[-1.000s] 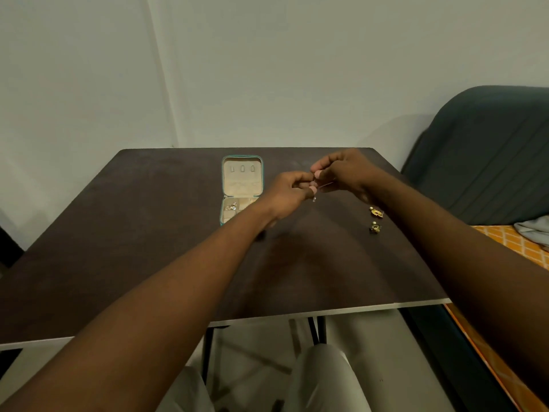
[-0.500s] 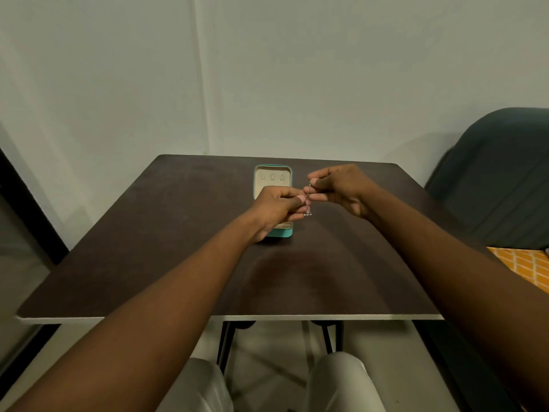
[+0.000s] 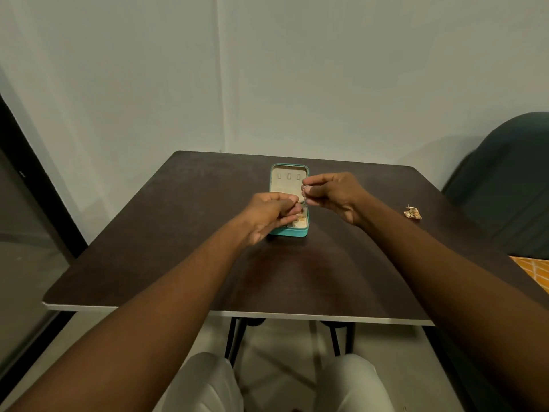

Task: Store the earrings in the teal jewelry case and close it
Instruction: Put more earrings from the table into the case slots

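The teal jewelry case [image 3: 288, 232] lies open in the middle of the dark table [image 3: 178, 221], its cream lid [image 3: 285, 185] folded back flat. My left hand [image 3: 271, 214] and my right hand [image 3: 332, 193] meet just above the case's lower tray. Both pinch a small thin earring [image 3: 304, 200] between their fingertips. Some gold pieces show in the tray [image 3: 300, 219], partly hidden by my left hand. A gold earring [image 3: 413, 213] lies loose on the table at the right.
A dark green upholstered chair [image 3: 505, 179] stands beyond the table's right edge. An orange patterned fabric [image 3: 531, 270] shows at the right border. A pale wall is behind the table, and my knees [image 3: 279, 385] are under its near edge.
Both hands have carried the thin earring leftward from beside the case to just above its lower tray. The view has swung, so the loose gold earring is back in sight at the right.
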{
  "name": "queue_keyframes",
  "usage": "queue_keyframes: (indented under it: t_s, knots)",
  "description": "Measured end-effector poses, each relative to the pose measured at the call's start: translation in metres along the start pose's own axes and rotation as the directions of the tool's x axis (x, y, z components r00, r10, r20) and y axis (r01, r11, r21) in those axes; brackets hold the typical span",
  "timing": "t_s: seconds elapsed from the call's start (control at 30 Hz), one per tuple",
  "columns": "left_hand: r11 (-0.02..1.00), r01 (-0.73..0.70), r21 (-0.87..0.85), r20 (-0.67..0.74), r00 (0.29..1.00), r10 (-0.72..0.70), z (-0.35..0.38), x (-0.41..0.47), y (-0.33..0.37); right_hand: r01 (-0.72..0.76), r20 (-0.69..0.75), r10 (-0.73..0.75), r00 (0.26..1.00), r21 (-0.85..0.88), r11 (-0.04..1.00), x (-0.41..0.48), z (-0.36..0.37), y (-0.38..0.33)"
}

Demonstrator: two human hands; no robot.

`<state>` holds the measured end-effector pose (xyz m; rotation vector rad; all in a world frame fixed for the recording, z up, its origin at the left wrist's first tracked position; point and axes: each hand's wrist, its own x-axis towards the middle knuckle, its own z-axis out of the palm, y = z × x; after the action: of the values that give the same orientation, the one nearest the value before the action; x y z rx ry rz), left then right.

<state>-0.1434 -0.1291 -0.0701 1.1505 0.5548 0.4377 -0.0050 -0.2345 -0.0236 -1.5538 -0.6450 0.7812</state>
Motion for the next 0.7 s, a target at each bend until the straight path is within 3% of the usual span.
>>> queue_keyframes:
  t_s: [0.2, 0.43, 0.7]
  knots:
    - [0.985, -0.041, 0.169, 0.005, 0.999, 0.04, -0.005, 0.001, -0.006, -0.054, 0.022, 0.052, 0.998, 0.061, 0.997, 0.005, 0.01, 0.004]
    - [0.97, -0.1, 0.221, -0.032, 0.994, 0.109, -0.011, -0.003, -0.005, -0.066, 0.019, 0.064, 0.998, 0.126, 0.99, 0.009, 0.016, 0.012]
    - [0.939, -0.186, 0.29, -0.09, 0.971, 0.221, -0.018, -0.004, -0.005, -0.062, 0.013, 0.062, 0.998, 0.041, 0.997, 0.01, 0.025, 0.017]
